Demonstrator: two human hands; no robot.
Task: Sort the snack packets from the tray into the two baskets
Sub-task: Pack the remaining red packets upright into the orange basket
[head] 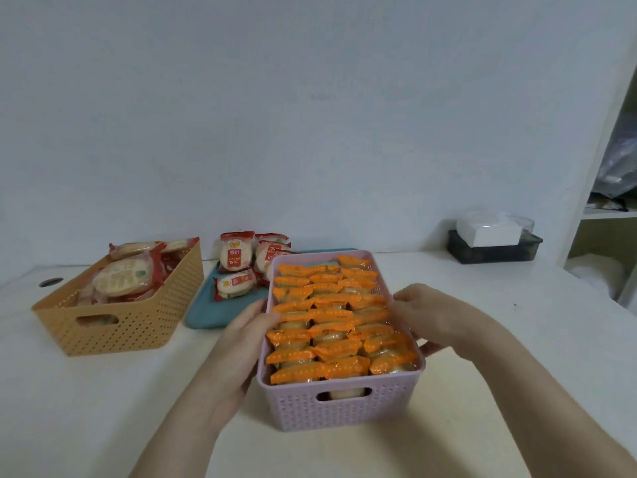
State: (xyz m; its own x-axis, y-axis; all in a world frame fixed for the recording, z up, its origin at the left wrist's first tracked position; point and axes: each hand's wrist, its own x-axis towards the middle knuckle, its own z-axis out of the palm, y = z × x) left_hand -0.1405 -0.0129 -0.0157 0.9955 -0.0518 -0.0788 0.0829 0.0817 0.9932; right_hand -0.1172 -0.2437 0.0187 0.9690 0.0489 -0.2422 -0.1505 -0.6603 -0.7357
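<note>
We are gripping the pink basket (344, 412), full of orange packets (331, 319), by its sides with our left hand (241, 343) and right hand (437, 315), judging the sorting nearly done, as a few red packets (236, 253) are lying unsorted on the tray (213, 315) beside the tan basket (131, 322).

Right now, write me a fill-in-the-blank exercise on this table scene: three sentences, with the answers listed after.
1. The basket gripped at its sides by the left hand and right hand is ____ in colour.
2. The packets filling it have ____ wrappers.
3. The tan basket stands to the ____ of the tray.

Missing words: pink; orange; left.
</note>
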